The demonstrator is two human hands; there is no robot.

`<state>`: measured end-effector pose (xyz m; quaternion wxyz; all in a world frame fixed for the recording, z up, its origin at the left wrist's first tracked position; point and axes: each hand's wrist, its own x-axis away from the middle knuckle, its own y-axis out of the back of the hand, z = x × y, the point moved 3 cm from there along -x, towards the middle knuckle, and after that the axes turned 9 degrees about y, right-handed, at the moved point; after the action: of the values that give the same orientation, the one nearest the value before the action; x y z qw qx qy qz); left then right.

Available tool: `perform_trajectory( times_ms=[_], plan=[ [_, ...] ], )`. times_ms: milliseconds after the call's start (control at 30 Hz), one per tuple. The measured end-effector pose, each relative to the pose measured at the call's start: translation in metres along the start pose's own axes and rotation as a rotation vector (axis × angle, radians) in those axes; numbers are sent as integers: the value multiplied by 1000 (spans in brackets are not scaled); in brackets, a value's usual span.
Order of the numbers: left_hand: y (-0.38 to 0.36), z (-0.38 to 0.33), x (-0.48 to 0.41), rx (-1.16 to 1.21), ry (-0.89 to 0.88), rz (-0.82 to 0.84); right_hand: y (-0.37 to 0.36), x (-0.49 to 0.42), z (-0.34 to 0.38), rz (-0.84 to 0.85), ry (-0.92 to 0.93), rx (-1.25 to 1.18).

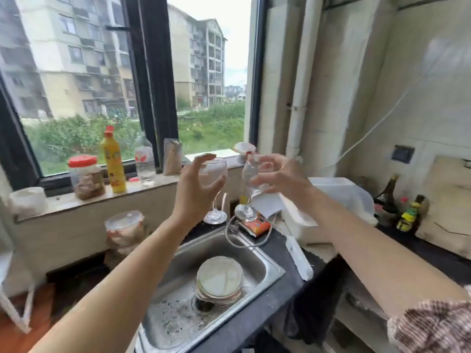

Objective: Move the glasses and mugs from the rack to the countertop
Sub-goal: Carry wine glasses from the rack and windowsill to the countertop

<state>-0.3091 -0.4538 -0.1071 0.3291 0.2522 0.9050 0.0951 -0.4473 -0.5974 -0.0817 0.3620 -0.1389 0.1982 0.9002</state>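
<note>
Head cam only here. Mid-frame, both hands are up behind the sink (270, 270). The left hand (197, 186) is spread wide open next to a wine glass (213, 175) whose foot sits on the dark table (277, 296), so it looks like it's just letting go, fingers barely touching if at all. The right hand (277, 175) is wrapped around a second wine glass (251, 179), tilted, with its foot just above or touching the table, can't tell which. Looks like the set-down step. Next up: straighten that second glass, plant it beside the first without clinking them, then release. No rack in view.
</note>
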Motion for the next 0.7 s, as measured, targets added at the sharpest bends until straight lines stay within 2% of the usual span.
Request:
perform_trajectory(
  times_ms=[133, 433, 700],
  plan=[
    [-113, -31, 36, 77, 59, 144, 111, 58, -42, -127, -120, 67],
    [-349, -132, 87, 249, -31, 525, 328, 164, -103, -454, -264, 227],
    [-562, -198, 122, 301, -55, 815, 503, 223, -166, -626, -406, 393]
  ],
)
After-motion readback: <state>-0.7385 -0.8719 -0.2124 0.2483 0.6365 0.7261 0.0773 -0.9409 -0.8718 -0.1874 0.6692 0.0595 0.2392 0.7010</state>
